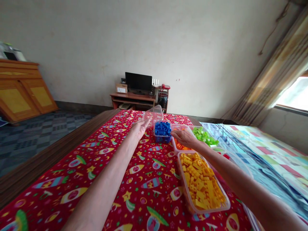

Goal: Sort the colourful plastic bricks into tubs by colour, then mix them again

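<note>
My left hand (141, 127) grips a clear plastic lid (154, 113) by its near side, thumb and fingers against it. The lid stands tilted just behind and left of a small clear box of blue toy bricks (163, 129). Reaching in from the right, my right hand (184, 138) has its fingers closed at the right rim of that blue box. Below the right hand, partly covered by it, lies a clear box of orange bricks (179, 146). Nearest to me is a larger clear box full of yellow bricks (201, 183).
Green bricks (204, 136) fill another box beyond my right forearm, with a few red bricks (226, 156) beside it. A red patterned cloth (134, 170) covers the surface. A desk with a monitor (139, 82) stands against the wall; a wooden cabinet (26, 93) is at left.
</note>
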Motion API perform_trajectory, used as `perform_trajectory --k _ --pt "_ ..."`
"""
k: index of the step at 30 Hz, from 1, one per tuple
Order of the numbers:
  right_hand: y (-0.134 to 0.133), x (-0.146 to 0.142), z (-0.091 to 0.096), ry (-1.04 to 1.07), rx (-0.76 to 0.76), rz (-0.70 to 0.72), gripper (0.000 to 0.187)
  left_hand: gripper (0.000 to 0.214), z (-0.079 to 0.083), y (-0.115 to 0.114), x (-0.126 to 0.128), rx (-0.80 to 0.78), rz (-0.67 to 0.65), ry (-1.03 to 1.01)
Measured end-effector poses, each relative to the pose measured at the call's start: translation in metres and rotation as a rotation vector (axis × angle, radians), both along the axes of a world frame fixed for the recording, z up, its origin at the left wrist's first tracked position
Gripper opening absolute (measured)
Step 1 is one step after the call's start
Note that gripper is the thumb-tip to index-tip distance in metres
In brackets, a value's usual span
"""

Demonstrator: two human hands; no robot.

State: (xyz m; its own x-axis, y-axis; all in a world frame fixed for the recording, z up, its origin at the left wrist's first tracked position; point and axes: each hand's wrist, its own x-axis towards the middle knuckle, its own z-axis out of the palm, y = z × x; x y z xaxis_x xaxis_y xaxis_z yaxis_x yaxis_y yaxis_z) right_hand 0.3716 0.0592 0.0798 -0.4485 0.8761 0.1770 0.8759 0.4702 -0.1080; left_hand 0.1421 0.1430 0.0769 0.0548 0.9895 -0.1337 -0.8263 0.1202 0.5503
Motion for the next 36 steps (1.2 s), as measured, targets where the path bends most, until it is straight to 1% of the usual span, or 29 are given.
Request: perform_trajectory --k 2,6,8,11,13,15,16,19,21,24,26,28,31,34,36 --pt "0.000 0.003 -0.003 -0.077 -0.004 0.005 0.047 0.029 0.000 -0.001 0.001 -0.005 -0.007 -0.001" --pt "0.008 0.001 -0.009 -0.200 0.070 0.063 0.035 0.030 0.001 -0.003 0.002 -0.015 -0.012 0.000" --pt "0.011 -0.003 -0.009 -0.243 0.091 0.028 0.036 0.030 0.001 -0.003 0.002 -0.020 -0.010 0.005" --pt "0.012 -0.008 -0.007 -0.237 0.117 -0.063 0.041 0.031 0.001 -0.002 0.002 -0.014 0.000 0.028" --pt "0.011 -0.010 -0.004 -0.214 0.100 -0.060 0.040 0.035 0.001 -0.002 0.002 -0.015 0.003 0.039" --pt "0.012 -0.008 -0.001 -0.155 0.088 -0.090 0.039 0.043 0.001 -0.004 0.003 -0.023 -0.003 0.046" --pt "0.013 -0.007 0.002 -0.091 0.099 -0.150 0.041 0.047 0.001 -0.005 0.004 -0.023 -0.009 0.055" --pt "0.021 -0.006 0.010 0.198 0.137 -0.365 0.052 0.056 -0.003 -0.010 0.012 0.007 -0.030 0.116" --pt "0.025 -0.010 0.016 0.358 0.095 -0.399 0.051 0.059 -0.008 -0.013 0.021 0.058 -0.043 0.186" --pt "0.023 -0.021 0.025 0.488 -0.003 -0.383 0.033 0.060 -0.018 -0.012 0.033 0.139 -0.036 0.319" --pt "0.020 -0.029 0.029 0.496 -0.021 -0.431 0.023 0.061 -0.024 -0.008 0.038 0.178 0.005 0.451" --pt "0.018 -0.034 0.029 0.422 0.002 -0.515 0.023 0.062 -0.029 -0.004 0.040 0.224 0.049 0.638" --pt "0.023 -0.037 0.024 0.245 0.052 -0.625 0.029 0.059 -0.034 0.001 0.039 0.335 0.085 0.987" --pt "0.033 -0.036 0.015 0.110 0.056 -0.640 0.031 0.056 -0.037 0.005 0.038 0.407 0.120 1.283" --pt "0.038 -0.035 0.010 0.056 0.043 -0.627 0.030 0.056 -0.039 0.009 0.039 0.439 0.114 1.378"
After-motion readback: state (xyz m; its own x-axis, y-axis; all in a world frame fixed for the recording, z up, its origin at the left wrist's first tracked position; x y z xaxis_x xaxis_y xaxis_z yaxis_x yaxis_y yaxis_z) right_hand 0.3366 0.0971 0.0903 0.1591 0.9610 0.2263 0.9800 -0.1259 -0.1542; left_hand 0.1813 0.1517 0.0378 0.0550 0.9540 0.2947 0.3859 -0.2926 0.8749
